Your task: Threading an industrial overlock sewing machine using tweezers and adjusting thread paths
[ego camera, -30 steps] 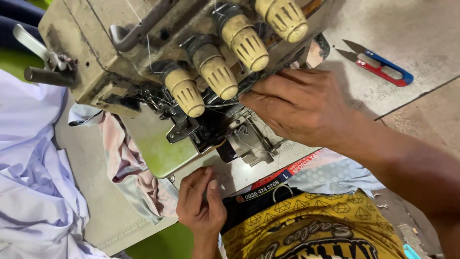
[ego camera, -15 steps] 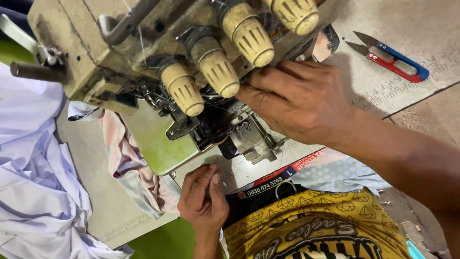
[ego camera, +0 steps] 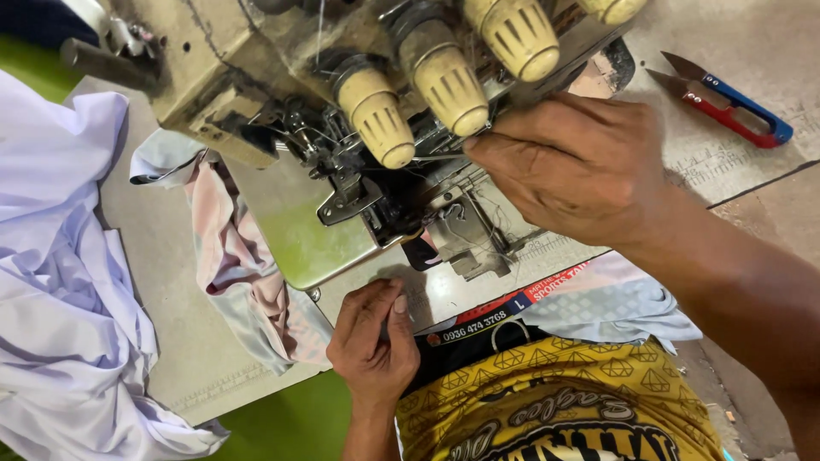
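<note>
A worn beige overlock sewing machine (ego camera: 256,68) fills the top of the view, with three ribbed yellowish tension knobs (ego camera: 444,81) on its front. My right hand (ego camera: 581,162) comes in from the right. Its fingertips are pinched together at a thin thread just under the middle knob, above the dark needle and looper area (ego camera: 401,213). My left hand (ego camera: 371,341) rests at the front edge of the machine's metal bed (ego camera: 299,248), with its fingers curled and the thumb pressed against them. Nothing shows inside it.
Red-and-blue thread snips (ego camera: 726,107) lie on the table at the upper right. White cloth (ego camera: 60,299) is heaped at the left, and a pinkish cloth (ego camera: 235,256) lies beside the machine bed. A pale blue patterned cloth (ego camera: 615,299) and my yellow printed shirt (ego camera: 564,401) are at the bottom.
My right hand has slid up from the looper area to the base of the tension knobs. My left hand has stayed at the bed's front edge. The view has drawn closer.
</note>
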